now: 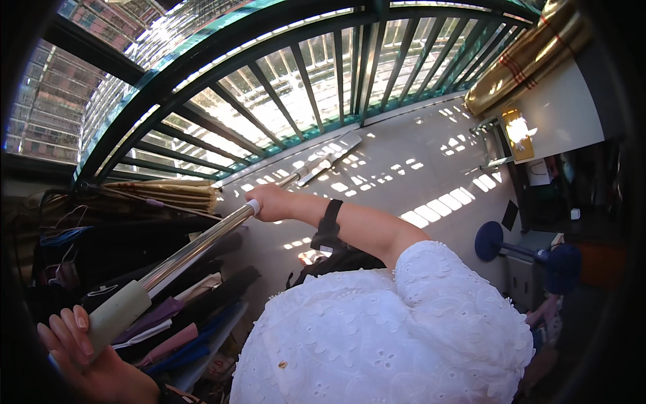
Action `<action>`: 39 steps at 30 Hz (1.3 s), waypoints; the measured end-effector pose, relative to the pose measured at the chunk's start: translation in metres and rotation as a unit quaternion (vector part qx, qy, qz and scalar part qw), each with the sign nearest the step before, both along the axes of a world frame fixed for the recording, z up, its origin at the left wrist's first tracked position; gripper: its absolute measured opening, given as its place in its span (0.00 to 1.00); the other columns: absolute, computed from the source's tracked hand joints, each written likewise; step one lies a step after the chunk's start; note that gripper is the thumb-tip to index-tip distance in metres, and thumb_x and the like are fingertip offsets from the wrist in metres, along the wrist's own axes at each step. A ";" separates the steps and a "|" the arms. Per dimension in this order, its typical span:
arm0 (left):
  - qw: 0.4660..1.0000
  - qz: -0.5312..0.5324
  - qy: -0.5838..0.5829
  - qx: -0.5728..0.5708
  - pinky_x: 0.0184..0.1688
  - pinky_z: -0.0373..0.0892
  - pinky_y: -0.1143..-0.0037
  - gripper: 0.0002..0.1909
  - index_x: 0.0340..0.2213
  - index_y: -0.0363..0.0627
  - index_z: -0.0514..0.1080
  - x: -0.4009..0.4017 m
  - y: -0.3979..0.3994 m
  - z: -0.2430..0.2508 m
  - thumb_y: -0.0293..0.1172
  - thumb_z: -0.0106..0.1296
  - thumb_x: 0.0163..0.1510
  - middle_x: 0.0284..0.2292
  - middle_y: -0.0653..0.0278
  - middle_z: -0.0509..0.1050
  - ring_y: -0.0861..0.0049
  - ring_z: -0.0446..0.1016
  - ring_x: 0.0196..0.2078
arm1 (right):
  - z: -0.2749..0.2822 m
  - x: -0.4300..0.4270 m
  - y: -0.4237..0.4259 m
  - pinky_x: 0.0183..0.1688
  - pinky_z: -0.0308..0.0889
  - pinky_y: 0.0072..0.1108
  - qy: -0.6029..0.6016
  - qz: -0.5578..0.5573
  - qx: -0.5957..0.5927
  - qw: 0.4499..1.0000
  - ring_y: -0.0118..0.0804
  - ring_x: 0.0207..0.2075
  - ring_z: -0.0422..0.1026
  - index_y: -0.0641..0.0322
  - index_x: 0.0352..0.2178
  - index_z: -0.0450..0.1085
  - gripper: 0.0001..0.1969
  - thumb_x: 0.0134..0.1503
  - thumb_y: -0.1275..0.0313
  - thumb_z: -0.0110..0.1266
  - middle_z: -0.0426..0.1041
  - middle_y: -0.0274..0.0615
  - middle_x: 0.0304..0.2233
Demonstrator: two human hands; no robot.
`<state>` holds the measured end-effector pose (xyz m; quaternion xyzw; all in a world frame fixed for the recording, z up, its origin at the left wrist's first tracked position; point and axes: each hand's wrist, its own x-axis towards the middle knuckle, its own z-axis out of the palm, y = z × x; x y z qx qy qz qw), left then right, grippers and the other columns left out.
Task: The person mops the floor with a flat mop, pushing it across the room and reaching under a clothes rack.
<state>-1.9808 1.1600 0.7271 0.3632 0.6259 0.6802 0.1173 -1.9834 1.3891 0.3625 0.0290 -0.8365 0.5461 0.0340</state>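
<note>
A flat mop reaches across the view on a long metal pole (197, 246). My right hand (270, 202) grips the pole just beyond a white collar (254, 205). At the lower left, my left hand (86, 343) wraps around the pole's thick grey-green handle grip (120, 308). The mop's flat head (330, 159) rests on the pale floor (383, 166), close to the foot of the railing. Black bands sit on both my wrists.
Green metal railing (303, 91) curves along the far side. Hanging clothes (166, 323) and a gathered tan curtain (166, 194) crowd the left. To the right are a blue round-based stand (488, 241), a grey cabinet (525, 278), a yellow object (517, 134) and a gold curtain (525, 55).
</note>
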 end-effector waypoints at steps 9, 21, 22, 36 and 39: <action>0.993 0.100 0.015 -0.054 0.45 0.53 0.74 0.12 0.23 0.48 0.54 0.025 0.045 -0.008 0.37 0.43 0.52 0.20 0.70 0.53 0.79 0.54 0.28 | -0.007 -0.005 0.026 0.31 0.63 0.35 0.028 -0.034 0.009 0.999 0.51 0.29 0.68 0.57 0.20 0.65 0.08 0.41 0.66 0.55 0.70 0.45 0.23; 0.999 0.011 -0.035 0.003 0.45 0.56 0.76 0.12 0.20 0.49 0.55 -0.026 0.016 0.000 0.33 0.37 0.56 0.18 0.70 0.53 0.79 0.57 0.29 | -0.007 0.007 0.024 0.33 0.65 0.33 -0.019 -0.030 -0.032 0.999 0.49 0.31 0.70 0.56 0.22 0.67 0.06 0.40 0.70 0.53 0.71 0.45 0.24; 0.999 0.017 -0.044 0.019 0.44 0.56 0.76 0.12 0.19 0.50 0.54 -0.022 0.022 -0.008 0.32 0.37 0.56 0.17 0.71 0.53 0.79 0.57 0.28 | 0.003 0.013 0.033 0.34 0.65 0.32 -0.044 -0.028 -0.016 0.999 0.49 0.31 0.70 0.57 0.23 0.68 0.06 0.40 0.70 0.53 0.71 0.45 0.25; 0.996 -0.022 -0.085 -0.001 0.59 0.47 0.66 0.10 0.25 0.50 0.52 -0.022 0.135 -0.114 0.37 0.39 0.56 0.22 0.72 0.58 0.82 0.62 0.34 | -0.056 0.061 0.177 0.38 0.64 0.31 -0.085 -0.198 0.191 0.958 0.48 0.34 0.68 0.59 0.25 0.67 0.07 0.41 0.71 0.51 0.69 0.48 0.28; 0.994 -0.056 -0.098 0.005 0.59 0.48 0.63 0.10 0.26 0.48 0.54 -0.028 0.164 -0.139 0.36 0.39 0.56 0.25 0.69 0.61 0.77 0.65 0.38 | -0.078 0.070 0.206 0.41 0.62 0.32 -0.083 -0.299 0.196 0.930 0.50 0.38 0.64 0.59 0.26 0.66 0.06 0.45 0.69 0.51 0.66 0.50 0.29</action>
